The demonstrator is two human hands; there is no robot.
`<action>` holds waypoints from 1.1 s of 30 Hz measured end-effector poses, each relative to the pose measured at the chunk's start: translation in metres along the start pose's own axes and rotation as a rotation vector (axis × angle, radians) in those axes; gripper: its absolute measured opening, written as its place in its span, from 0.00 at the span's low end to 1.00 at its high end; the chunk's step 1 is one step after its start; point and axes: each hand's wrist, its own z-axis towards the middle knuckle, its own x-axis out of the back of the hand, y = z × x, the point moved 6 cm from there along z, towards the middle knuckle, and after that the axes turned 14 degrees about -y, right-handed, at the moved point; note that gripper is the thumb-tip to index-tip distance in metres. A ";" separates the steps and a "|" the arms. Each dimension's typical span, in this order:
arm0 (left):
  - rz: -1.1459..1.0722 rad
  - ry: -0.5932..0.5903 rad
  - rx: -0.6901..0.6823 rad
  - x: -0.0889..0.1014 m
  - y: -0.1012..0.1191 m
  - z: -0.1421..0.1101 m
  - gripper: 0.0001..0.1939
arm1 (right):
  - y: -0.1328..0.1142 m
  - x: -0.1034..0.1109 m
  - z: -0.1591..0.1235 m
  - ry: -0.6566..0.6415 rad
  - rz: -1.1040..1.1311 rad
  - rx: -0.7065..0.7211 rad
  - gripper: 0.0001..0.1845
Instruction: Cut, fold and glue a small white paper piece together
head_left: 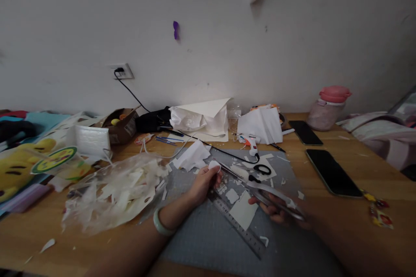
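The ruler (238,227) lies on the mat (195,242); a bag (94,203) lies to its left; two phones (333,172) right.

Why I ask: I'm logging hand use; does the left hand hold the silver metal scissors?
No, the right hand grips the scissors; the left hand pinches a small white piece.

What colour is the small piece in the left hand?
White: the small piece in the left hand, seen in the head view.

We face a pale grey wall (208,56) in dim light, small marks dotting it. A power socket (129,71) sits low at left, a purple butterfly-like decoration (176,30) higher; below runs a wood-grain desk (367,156).
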 end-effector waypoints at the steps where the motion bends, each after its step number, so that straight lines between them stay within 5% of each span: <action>1: -0.002 0.001 -0.003 0.000 0.000 0.000 0.14 | 0.001 0.000 0.001 0.013 -0.001 -0.008 0.29; 18: 0.026 0.018 0.006 0.001 0.001 0.000 0.15 | 0.000 -0.002 0.000 0.108 -0.126 -0.033 0.24; 33: 0.038 -0.016 -0.029 -0.001 0.004 -0.001 0.10 | 0.010 0.006 0.004 -0.054 0.117 -0.008 0.33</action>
